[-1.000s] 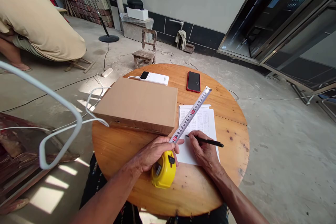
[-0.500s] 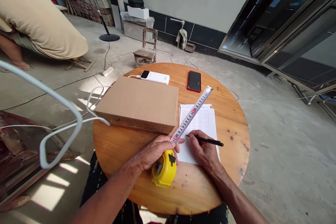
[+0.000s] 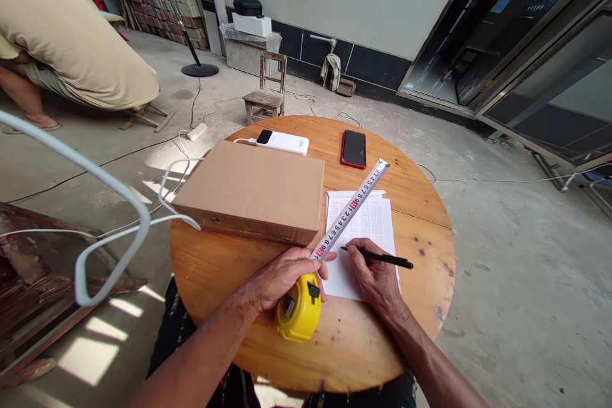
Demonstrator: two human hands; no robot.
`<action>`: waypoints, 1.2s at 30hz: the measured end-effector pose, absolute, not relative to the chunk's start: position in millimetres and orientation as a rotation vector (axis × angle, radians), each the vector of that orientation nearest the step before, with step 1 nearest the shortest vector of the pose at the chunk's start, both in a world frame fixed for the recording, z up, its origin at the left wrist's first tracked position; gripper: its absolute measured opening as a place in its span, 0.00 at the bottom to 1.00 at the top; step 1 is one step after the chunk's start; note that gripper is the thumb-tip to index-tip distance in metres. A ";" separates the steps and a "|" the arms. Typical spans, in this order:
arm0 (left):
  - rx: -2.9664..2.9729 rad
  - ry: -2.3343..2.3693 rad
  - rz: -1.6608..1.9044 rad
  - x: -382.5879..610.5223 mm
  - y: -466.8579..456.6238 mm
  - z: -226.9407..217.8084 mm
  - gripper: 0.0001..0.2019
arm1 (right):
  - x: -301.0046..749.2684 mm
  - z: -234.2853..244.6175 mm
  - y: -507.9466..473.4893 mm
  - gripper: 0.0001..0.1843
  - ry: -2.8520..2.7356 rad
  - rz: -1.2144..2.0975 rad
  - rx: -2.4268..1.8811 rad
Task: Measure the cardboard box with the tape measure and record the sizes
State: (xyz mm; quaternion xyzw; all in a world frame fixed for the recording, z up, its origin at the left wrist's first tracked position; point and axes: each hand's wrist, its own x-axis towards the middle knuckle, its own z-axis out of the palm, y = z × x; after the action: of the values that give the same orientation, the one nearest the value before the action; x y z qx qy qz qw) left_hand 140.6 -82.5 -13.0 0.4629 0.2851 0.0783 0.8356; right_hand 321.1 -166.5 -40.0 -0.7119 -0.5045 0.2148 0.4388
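Observation:
My left hand [image 3: 291,273] is closed on a yellow tape measure [image 3: 302,309], thumb on the blade close to the case. The silver blade [image 3: 351,209] is pulled out and slants up and right across a sheet of paper [image 3: 370,223] that bears rows of small marks. My right hand [image 3: 375,274] rests on the paper's lower part and grips a black pen [image 3: 387,259], its tip close to the sheet. Left of the paper lies a closed brown cardboard box [image 3: 258,188], just beyond my left hand.
A round wooden table [image 3: 421,280] carries all this, plus a white power bank [image 3: 282,141] and a red-edged phone [image 3: 354,148] at its far side. A white cable [image 3: 115,204] loops at the left. Beyond stand a small wooden chair [image 3: 265,97] and a crouching person [image 3: 71,44].
The pen's rear end has swung slightly right and its tip has shifted a little. My left hand and the tape measure stay almost where they were.

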 end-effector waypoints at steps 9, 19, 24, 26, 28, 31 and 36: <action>0.958 0.600 0.171 141.2 -82.0 -13.8 0.09 | 322.2 -40.5 -163.7 0.11 -1.254 0.503 -1.776; 0.969 0.610 0.161 140.4 -81.8 -18.0 0.11 | 321.4 -40.4 -164.6 0.10 -1.273 0.529 -1.779; 0.970 0.608 0.160 140.4 -81.9 -18.0 0.11 | 321.9 -38.7 -164.3 0.11 -1.243 0.534 -1.771; 0.970 0.608 0.158 140.4 -82.0 -17.2 0.11 | 321.3 -38.0 -163.8 0.11 -1.242 0.538 -1.762; 0.969 0.606 0.158 140.5 -82.1 -16.8 0.10 | 320.6 -37.6 -163.4 0.10 -1.240 0.547 -1.757; 0.969 0.608 0.157 140.8 -81.9 -17.7 0.11 | 320.5 -38.1 -163.7 0.10 -1.231 0.553 -1.759; 0.986 0.603 0.152 140.9 -81.2 -19.4 0.11 | 323.5 -41.8 -167.1 0.11 -1.144 0.540 -1.764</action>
State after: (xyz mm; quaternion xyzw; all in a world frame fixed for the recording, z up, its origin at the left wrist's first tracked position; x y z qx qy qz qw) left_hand 140.9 -81.2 -19.4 0.4658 0.2849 0.0718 0.8347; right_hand 323.5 -167.1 -41.8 -0.7188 -0.4662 0.2200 0.4665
